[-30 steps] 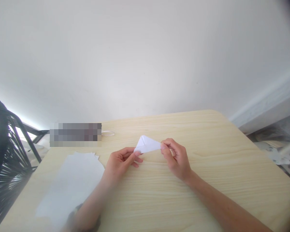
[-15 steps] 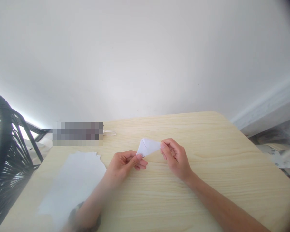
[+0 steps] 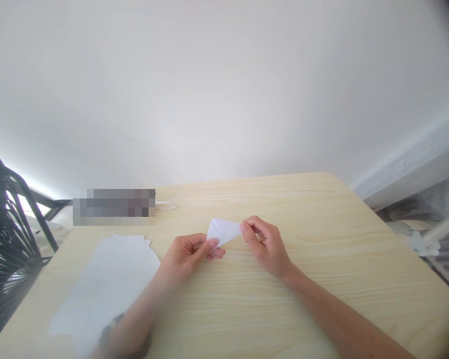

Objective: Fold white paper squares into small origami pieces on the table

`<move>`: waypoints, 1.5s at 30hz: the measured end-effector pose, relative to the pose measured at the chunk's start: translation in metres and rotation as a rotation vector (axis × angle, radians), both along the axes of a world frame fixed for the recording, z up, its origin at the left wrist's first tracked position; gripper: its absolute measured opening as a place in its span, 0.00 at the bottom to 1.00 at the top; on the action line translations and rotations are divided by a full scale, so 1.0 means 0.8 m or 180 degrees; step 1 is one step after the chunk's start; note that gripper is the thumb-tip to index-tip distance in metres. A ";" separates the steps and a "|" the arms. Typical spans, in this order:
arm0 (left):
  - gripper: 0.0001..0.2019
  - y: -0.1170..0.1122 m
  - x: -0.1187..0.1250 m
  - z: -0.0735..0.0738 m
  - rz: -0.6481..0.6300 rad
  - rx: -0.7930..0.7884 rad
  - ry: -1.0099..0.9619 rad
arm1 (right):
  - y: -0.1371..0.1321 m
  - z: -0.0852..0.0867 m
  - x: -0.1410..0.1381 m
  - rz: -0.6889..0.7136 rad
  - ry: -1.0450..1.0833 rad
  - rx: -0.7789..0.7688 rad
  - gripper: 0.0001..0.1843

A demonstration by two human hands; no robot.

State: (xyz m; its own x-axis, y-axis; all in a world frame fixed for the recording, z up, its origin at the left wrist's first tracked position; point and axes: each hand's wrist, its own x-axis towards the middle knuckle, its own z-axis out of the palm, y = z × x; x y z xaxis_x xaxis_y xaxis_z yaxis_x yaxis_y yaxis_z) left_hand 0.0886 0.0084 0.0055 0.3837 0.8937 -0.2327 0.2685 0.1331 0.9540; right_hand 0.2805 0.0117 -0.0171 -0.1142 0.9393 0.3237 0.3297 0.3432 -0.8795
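Observation:
A small folded piece of white paper (image 3: 224, 232), kite-shaped with a crease near its wide end, is held up over the table between both hands. My left hand (image 3: 190, 253) pinches its wide left end, thumb on top and fingers underneath. At the narrow right tip, my right hand (image 3: 264, 242) grips the paper between thumb and fingers. Part of the left fingers is hidden behind the paper.
Loose white sheets (image 3: 101, 279) lie on the wooden table (image 3: 303, 309), partly under my left forearm. A blurred-out object (image 3: 114, 203) with a white loop sits at the back left. A dark woven chair (image 3: 7, 239) stands at the left, a wall (image 3: 217, 89) behind.
The whole scene has shifted slightly left in view. Both hands still hold the folded paper, whose face has turned a little.

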 end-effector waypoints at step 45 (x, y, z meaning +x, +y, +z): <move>0.29 -0.008 0.014 -0.006 0.0317 0.0980 0.0858 | -0.003 0.003 -0.003 0.0800 -0.0213 -0.0189 0.03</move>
State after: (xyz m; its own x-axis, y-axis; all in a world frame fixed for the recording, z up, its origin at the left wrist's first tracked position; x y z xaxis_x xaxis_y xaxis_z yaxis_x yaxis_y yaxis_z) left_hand 0.1000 0.0016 0.0008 0.2538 0.9668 -0.0290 0.5142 -0.1095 0.8507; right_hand 0.2784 0.0090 -0.0145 -0.3654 0.8959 0.2527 0.2987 0.3700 -0.8797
